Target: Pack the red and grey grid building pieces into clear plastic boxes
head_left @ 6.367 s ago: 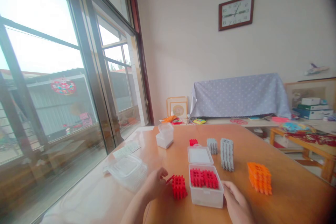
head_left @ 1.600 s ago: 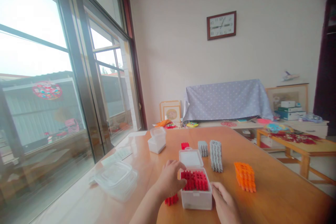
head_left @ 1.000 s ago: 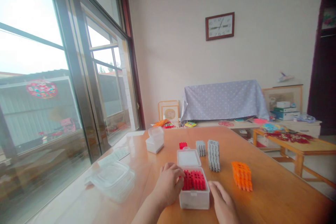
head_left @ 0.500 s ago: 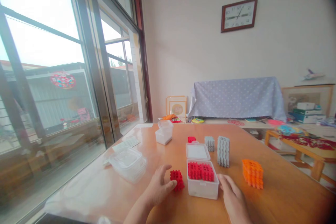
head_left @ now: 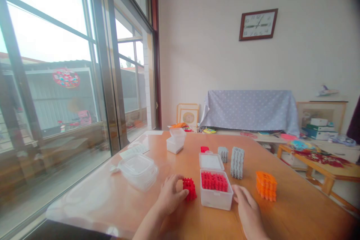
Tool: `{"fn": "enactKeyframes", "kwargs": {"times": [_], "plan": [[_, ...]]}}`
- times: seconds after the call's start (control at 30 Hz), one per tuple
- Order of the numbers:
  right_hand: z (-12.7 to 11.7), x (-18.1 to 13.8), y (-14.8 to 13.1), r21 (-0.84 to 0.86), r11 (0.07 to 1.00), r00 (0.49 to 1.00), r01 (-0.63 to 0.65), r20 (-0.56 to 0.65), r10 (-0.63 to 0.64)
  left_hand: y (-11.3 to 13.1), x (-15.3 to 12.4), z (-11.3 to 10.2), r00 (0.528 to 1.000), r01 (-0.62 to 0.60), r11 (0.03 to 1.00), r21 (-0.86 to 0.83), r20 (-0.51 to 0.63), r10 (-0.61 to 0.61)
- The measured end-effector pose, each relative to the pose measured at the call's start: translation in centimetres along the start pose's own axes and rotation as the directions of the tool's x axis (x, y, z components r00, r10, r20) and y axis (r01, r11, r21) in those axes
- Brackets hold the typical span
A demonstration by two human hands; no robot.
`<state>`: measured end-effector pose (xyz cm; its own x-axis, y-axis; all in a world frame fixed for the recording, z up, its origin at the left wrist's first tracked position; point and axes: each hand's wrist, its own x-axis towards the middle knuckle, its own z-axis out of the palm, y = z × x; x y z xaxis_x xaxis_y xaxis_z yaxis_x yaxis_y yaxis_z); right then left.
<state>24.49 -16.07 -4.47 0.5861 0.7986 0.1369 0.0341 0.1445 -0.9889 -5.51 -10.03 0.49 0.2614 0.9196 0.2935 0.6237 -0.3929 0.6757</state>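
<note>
My left hand curls round a stack of red interlocking pieces standing on the wooden table, thumb and fingers on either side of it. Just to its right is an open clear plastic box holding more red pieces, with its hinged lid laid back behind it. My right hand lies flat with fingers out against the box's right side.
Two grey stacks and a small red stack stand behind the box, an orange stack to its right. Clear containers and a small lidded box sit left, by the window. A low side table stands right.
My left hand left the box, where it was among the red pieces, and moved to the red stack on the table, now closing round it. The right hand stayed at the box.
</note>
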Motion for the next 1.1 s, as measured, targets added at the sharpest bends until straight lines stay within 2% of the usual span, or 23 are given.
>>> {"fn": "enactKeyframes", "kwargs": {"times": [0.13, 0.17, 0.23, 0.3, 0.37, 0.43, 0.5, 0.63, 0.7, 0.77, 0.87, 0.97, 1.1], "plan": [[-0.8, -0.2, -1.6, 0.028, 1.000, 0.993, -0.012, -0.116, 0.015, 0.6, -0.4, -0.4, 0.991, -0.082, 0.996, -0.027, -0.111, 0.078], [-0.8, -0.4, -2.5, 0.005, 1.000, 0.990, 0.016, -0.140, -0.015, 1.0, -0.6, -0.5, 0.985, -0.111, 0.993, -0.037, -0.137, 0.105], [-0.6, -1.2, -4.9, -0.038, 0.993, 0.987, 0.111, -0.115, -0.115, 1.9, -1.1, -0.2, 0.972, -0.164, 0.985, -0.057, -0.182, 0.151], [0.2, -2.2, -7.5, -0.066, 0.985, 0.987, 0.161, -0.010, -0.162, 3.0, -1.6, 0.4, 0.960, -0.213, 0.975, -0.069, -0.200, 0.196], [1.5, -3.3, -9.7, -0.052, 0.983, 0.974, 0.178, 0.153, -0.169, 4.2, -2.1, 1.5, 0.947, -0.263, 0.961, -0.081, -0.214, 0.241], [2.9, -4.3, -11.0, -0.033, 0.985, 0.941, 0.167, 0.305, -0.149, 5.1, -2.6, 2.6, 0.930, -0.312, 0.944, -0.102, -0.234, 0.283], [4.1, -5.1, -11.7, -0.025, 0.993, 0.910, 0.113, 0.404, -0.094, 5.7, -3.0, 3.5, 0.912, -0.354, 0.927, -0.127, -0.266, 0.312], [5.2, -5.9, -12.3, -0.004, 0.998, 0.894, -0.057, 0.444, 0.053, 6.3, -3.6, 4.4, 0.892, -0.378, 0.910, -0.168, -0.328, 0.310], [5.2, -5.6, -12.6, 0.004, 0.997, 0.888, -0.079, 0.455, 0.069, 6.2, -3.9, 4.4, 0.894, -0.375, 0.908, -0.184, -0.333, 0.302], [5.1, -4.8, -12.8, 0.002, 0.999, 0.882, -0.033, 0.470, 0.028, 5.8, -4.2, 4.3, 0.898, -0.363, 0.911, -0.196, -0.334, 0.286], [4.8, -2.8, -12.5, -0.067, 0.986, 0.884, 0.154, 0.456, -0.107, 4.9, -4.5, 4.2, 0.907, -0.306, 0.932, -0.194, -0.357, 0.223], [4.6, -1.0, -11.6, -0.293, 0.892, 0.869, 0.345, 0.458, -0.186, 4.1, -4.8, 4.5, 0.914, -0.246, 0.950, -0.194, -0.371, 0.161], [4.8, -0.6, -10.3, -0.449, 0.755, 0.796, 0.478, 0.585, -0.156, 3.7, -5.0, 4.7, 0.921, -0.223, 0.953, -0.203, -0.363, 0.138]]}}
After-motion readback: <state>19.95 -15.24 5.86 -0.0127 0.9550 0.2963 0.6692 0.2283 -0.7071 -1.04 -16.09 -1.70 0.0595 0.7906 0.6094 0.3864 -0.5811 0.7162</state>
